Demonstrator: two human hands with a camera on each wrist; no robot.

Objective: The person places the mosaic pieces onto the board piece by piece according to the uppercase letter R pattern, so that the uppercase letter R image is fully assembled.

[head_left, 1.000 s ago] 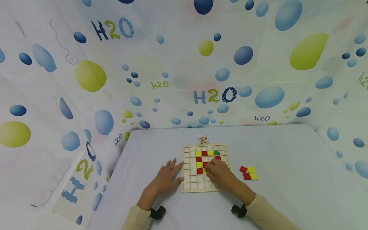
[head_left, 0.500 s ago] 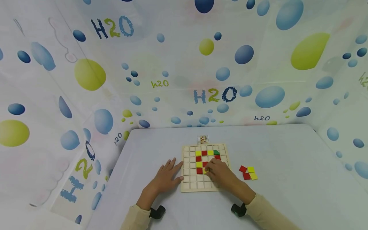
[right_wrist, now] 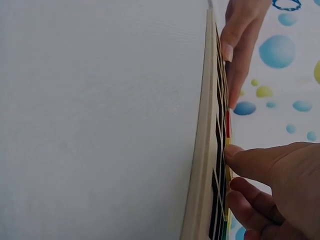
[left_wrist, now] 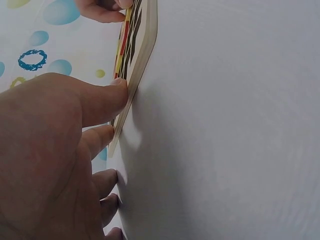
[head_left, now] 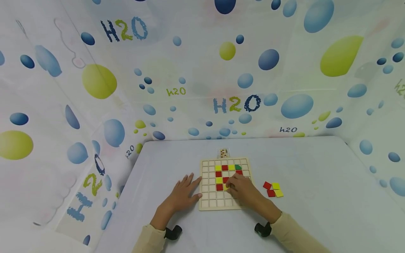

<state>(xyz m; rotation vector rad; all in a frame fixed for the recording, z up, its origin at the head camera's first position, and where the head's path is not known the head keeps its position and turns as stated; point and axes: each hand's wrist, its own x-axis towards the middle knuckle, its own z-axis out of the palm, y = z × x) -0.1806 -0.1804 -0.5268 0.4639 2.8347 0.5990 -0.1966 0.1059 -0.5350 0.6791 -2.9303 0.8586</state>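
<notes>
A wooden grid board lies flat on the white table. Red and yellow square tiles sit in some of its cells, and a green piece with a rounded corner is near the top right. My left hand rests spread at the board's left edge, thumb and a fingertip touching the rim. Over the middle of the board, my right hand pinches a yellow tile that lies in a cell just right of a red tile. In the right wrist view its thumb meets the tile; the hand hides some cells.
To the board's right lies a loose group of tiles, two red and two yellow. Behind the board is a small card printed with a coloured grid. A patterned cloth wall rises behind the table.
</notes>
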